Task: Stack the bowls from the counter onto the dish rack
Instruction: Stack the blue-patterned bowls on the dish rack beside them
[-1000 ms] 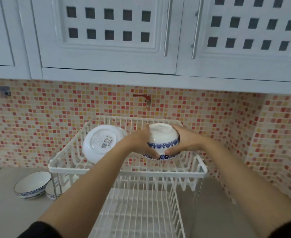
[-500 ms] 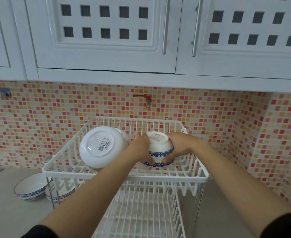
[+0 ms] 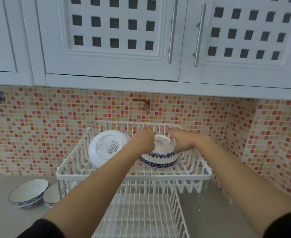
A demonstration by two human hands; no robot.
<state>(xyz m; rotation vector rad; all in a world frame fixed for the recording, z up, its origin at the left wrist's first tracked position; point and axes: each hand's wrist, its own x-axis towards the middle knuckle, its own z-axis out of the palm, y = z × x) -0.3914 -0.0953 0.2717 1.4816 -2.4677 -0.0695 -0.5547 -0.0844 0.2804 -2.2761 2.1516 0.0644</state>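
A blue-patterned white bowl (image 3: pixel 159 158) sits upside down on the top tier of the white wire dish rack (image 3: pixel 199 175), right of centre. My left hand (image 3: pixel 144 140) and my right hand (image 3: pixel 180 140) flank the bowl's raised foot, fingers stretched straight toward the back wall and not wrapped around it. The palms still touch its upper sides. A plain white bowl (image 3: pixel 107 148) leans on its edge at the rack's left, underside and label facing me. Two more blue-rimmed bowls, a larger one (image 3: pixel 28 193) and a smaller one (image 3: pixel 52 197), stand on the counter left of the rack.
The rack's lower tier (image 3: pixel 141 215) lies under my forearms. White wall cabinets (image 3: pixel 113 48) hang low above the rack. A red tap (image 3: pixel 145 103) sticks out of the mosaic tile wall behind it. The tiled side wall (image 3: pixel 270 143) closes in on the right.
The bowl went from being held in the air with both hands to resting upside down on the top tier. My fingers have straightened off its rim.
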